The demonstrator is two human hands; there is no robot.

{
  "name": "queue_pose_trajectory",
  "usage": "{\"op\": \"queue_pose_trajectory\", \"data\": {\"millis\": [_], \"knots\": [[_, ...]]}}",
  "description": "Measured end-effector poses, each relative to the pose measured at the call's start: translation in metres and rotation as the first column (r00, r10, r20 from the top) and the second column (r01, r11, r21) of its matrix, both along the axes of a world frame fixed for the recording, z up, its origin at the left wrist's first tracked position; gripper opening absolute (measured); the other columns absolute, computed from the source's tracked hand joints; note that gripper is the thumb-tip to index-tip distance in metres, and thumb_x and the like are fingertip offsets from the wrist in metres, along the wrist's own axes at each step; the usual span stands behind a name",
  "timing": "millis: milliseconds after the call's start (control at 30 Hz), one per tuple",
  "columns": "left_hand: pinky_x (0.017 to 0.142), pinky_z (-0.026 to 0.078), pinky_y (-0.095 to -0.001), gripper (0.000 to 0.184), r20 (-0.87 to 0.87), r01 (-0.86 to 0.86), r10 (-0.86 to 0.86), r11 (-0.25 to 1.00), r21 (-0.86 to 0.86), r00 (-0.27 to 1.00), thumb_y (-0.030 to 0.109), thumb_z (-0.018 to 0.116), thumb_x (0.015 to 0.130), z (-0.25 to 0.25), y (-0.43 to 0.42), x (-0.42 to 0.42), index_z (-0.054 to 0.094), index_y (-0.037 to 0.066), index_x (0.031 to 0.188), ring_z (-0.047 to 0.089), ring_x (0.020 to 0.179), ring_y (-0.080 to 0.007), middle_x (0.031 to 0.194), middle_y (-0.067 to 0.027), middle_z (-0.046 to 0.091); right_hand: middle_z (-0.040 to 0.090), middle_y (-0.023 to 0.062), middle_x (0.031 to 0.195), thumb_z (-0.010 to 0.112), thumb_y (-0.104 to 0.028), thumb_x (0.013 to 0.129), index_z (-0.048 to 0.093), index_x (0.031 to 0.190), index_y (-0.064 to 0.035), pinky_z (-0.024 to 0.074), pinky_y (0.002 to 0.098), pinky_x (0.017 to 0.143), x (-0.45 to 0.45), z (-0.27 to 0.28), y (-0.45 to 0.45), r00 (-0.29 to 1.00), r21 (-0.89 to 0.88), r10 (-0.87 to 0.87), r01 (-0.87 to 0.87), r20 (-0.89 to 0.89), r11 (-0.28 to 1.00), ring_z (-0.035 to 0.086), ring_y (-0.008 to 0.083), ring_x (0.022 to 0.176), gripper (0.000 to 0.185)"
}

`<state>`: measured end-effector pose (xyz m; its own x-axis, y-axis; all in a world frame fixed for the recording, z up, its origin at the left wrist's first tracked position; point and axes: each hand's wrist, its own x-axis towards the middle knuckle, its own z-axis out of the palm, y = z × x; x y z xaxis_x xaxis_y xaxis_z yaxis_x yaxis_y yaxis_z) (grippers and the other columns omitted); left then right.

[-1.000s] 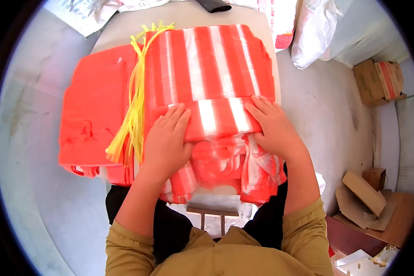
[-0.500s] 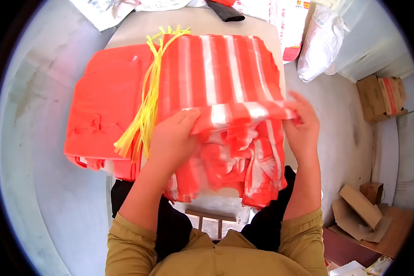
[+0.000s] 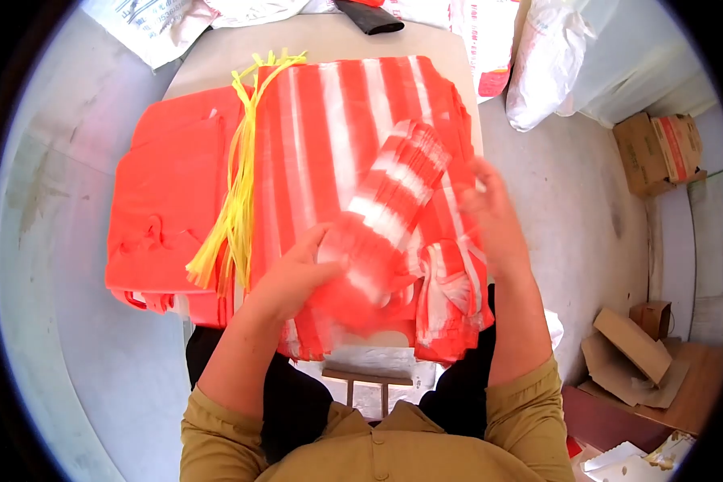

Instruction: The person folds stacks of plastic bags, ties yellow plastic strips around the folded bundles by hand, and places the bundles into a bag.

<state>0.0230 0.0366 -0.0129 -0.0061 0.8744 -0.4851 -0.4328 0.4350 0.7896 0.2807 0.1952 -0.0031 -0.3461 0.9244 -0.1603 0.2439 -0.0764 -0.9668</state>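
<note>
"A beige counter (image 3: 313,40), with grey floor (image 3: 570,233) to its right. Where's the folded striped bundle (image 3: 402,193)?"

"Slanting across the stack of red-and-white bags (image 3: 297,145), its near end blurred."

"Who has it?"

"The left hand (image 3: 301,273). That grip is closed on the bundle towards its near end."

"And the right hand (image 3: 494,217)?"

"Just beside the far end, fingers curled. It's blurred, so I can't tell whether that grip is open or closed."

"What lies around them?"

"Yellow strips (image 3: 239,193) along the stack's left edge, then a plain red pile (image 3: 165,193). A printed sack (image 3: 157,28) sits at the counter's far left corner; a cardboard box (image 3: 659,153) stands well off to the right."
</note>
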Motion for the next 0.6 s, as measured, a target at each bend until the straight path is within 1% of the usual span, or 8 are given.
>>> {"op": "queue_pose_trajectory", "data": {"millis": [33, 100, 167, 200, 300, 433, 533, 600], "knots": [[0.108, 0.052, -0.0373, 0.072, 0.018, 0.009, -0.009, 1.0, -0.001, 1.0, -0.004, 0.069, 0.09, -0.002, -0.001, 0.001, 0.042, 0.002, 0.156, 0.064, 0.124, -0.0208, 0.139, -0.0121, 0.063, 0.065, 0.0113, 0.136, 0.064, -0.028, 0.107, 0.029, 0.166, -0.0091, 0.0493, 0.0365, 0.102, -0.002, -0.004, -0.003, 0.992, -0.04, 0.108, -0.106, 0.063, 0.994, 0.064, 0.0185, 0.111, 0.072], [0.111, 0.05, -0.0382, 0.082, 0.054, 0.021, -0.021, 1.0, -0.001, 0.998, -0.007, 0.07, 0.087, -0.005, -0.004, 0.001, 0.037, 0.004, 0.161, 0.06, 0.132, -0.0217, 0.148, -0.0128, 0.057, 0.07, 0.01, 0.125, 0.066, -0.025, 0.106, 0.026, 0.167, -0.009, 0.0507, 0.034, 0.098, -0.011, 0.001, -0.015, 0.99, -0.06, 0.141, -0.14, 0.005, 0.988, 0.065, 0.0168, 0.102, 0.075], [0.112, 0.049, -0.038, 0.087, 0.154, -0.004, -0.003, 0.999, 0.049, 0.988, -0.008, 0.071, 0.086, -0.006, -0.008, 0.003, 0.033, 0.007, 0.163, 0.058, 0.135, -0.0221, 0.154, -0.0118, 0.052, 0.071, 0.0106, 0.124, 0.067, -0.024, 0.105, 0.024, 0.167, -0.009, 0.0512, 0.0328, 0.098, -0.02, 0.001, -0.023, 0.986, -0.073, 0.154, -0.158, -0.055, 0.985, 0.065, 0.0166, 0.101, 0.077], [0.112, 0.049, -0.0378, 0.091, 0.203, -0.02, 0.004, 0.997, 0.075, 0.979, -0.009, 0.071, 0.085, -0.006, -0.01, 0.005, 0.032, 0.009, 0.165, 0.058, 0.136, -0.0223, 0.157, -0.0113, 0.05, 0.068, 0.012, 0.129, 0.067, -0.023, 0.105, 0.024, 0.168, -0.009, 0.0509, 0.0328, 0.099, -0.023, -0.005, -0.025, 0.985, -0.079, 0.149, -0.156, -0.086, 0.985, 0.065, 0.0173, 0.106, 0.077], [0.113, 0.048, -0.0367, 0.096, 0.126, 0.037, -0.054, 0.991, 0.131, 0.991, -0.011, 0.071, 0.085, -0.006, -0.013, 0.007, 0.028, 0.012, 0.168, 0.055, 0.14, -0.0214, 0.162, -0.0102, 0.044, 0.056, 0.0154, 0.147, 0.066, -0.023, 0.105, 0.021, 0.168, -0.0091, 0.0506, 0.0347, 0.104, -0.03, -0.025, -0.025, 0.97, -0.03, 0.13, -0.139, -0.206, 0.99, 0.062, 0.0204, 0.12, 0.078], [0.113, 0.046, -0.0355, 0.093, -0.063, 0.139, -0.128, 0.963, 0.23, 0.99, -0.008, 0.071, 0.088, -0.006, -0.019, 0.019, 0.028, 0.012, 0.168, 0.053, 0.14, -0.0194, 0.162, -0.0098, 0.043, 0.027, 0.0191, 0.169, 0.068, -0.019, 0.103, 0.023, 0.167, -0.0087, 0.0493, 0.0384, 0.111, -0.042, -0.021, -0.034, 0.891, -0.065, 0.033, -0.069, -0.452, 0.995, 0.056, 0.0251, 0.135, 0.08], [0.111, 0.047, -0.0335, 0.088, -0.334, 0.26, -0.152, 0.915, 0.307, 0.93, -0.005, 0.072, 0.091, -0.021, -0.025, 0.028, 0.03, 0.011, 0.167, 0.054, 0.136, -0.017, 0.156, -0.0101, 0.047, 0.015, 0.0212, 0.174, 0.075, -0.019, 0.097, 0.026, 0.167, -0.0085, 0.0501, 0.0401, 0.111, -0.056, -0.008, -0.045, 0.908, 0.228, 0.156, -0.07, -0.388, 0.971, 0.056, 0.0275, 0.136, 0.086], [0.106, 0.051, -0.0325, 0.084, -0.539, 0.368, -0.134, 0.86, 0.355, 0.832, -0.002, 0.072, 0.092, -0.018, -0.025, 0.032, 0.033, 0.011, 0.166, 0.06, 0.128, -0.0155, 0.147, -0.0104, 0.056, 0.011, 0.0221, 0.175, 0.08, -0.02, 0.091, 0.029, 0.166, -0.0084, 0.0469, 0.0421, 0.114, -0.056, -0.019, -0.043, 0.978, 0.196, 0.152, -0.123, -0.144, 0.973, 0.049, 0.0304, 0.143, 0.091]]}}
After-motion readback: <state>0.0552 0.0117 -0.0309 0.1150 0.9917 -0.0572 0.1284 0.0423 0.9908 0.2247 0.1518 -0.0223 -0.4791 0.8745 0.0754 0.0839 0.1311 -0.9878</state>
